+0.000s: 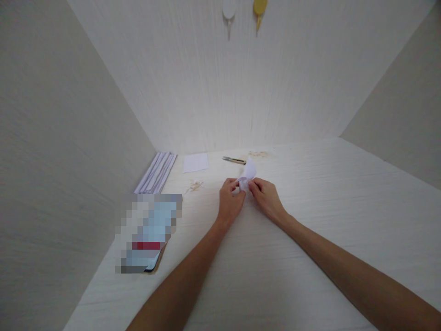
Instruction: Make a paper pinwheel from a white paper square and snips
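Together, my left hand [230,202] and right hand [268,196] pinch folded white paper [250,169], slim metal snips [234,160] at its eleven o'clock.

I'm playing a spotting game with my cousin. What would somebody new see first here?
Probably the left hand and right hand near the middle, holding a folded white piece, perhaps paper. Next, maybe the pixelated phone-like thing at the left, with a red stripe. High on the back wall, a yellow hook stands out too.
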A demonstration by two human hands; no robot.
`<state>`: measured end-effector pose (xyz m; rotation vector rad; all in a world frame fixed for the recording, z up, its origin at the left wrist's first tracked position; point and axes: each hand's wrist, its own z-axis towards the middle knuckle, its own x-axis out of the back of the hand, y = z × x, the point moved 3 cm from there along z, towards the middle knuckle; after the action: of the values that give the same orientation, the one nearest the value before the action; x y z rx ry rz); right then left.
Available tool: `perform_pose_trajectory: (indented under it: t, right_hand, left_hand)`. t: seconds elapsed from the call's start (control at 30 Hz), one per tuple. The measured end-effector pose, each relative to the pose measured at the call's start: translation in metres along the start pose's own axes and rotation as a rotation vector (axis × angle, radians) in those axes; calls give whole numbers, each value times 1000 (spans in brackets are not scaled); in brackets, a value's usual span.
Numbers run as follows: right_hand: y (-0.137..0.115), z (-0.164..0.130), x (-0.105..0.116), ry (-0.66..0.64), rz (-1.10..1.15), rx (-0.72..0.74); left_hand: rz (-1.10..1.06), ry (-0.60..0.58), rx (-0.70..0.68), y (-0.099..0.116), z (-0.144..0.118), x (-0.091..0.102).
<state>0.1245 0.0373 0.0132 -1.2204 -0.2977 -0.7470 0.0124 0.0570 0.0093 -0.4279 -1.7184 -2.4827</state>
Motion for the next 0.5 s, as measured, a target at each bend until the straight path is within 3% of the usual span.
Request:
perform_pose_trajectory:
  t: [0.2, 0.4, 0.5]
  right_hand:
    - [1, -1, 1, 36, -33, 20]
    - [5, 3, 1, -64, 74, -67]
    - [3, 2, 3, -27, 43, -50]
  left_hand:
    - [14, -9, -17, 2, -1, 0]
    - [31, -39, -87, 7, -2, 1]
    - [32, -46, -83, 6, -2, 2]
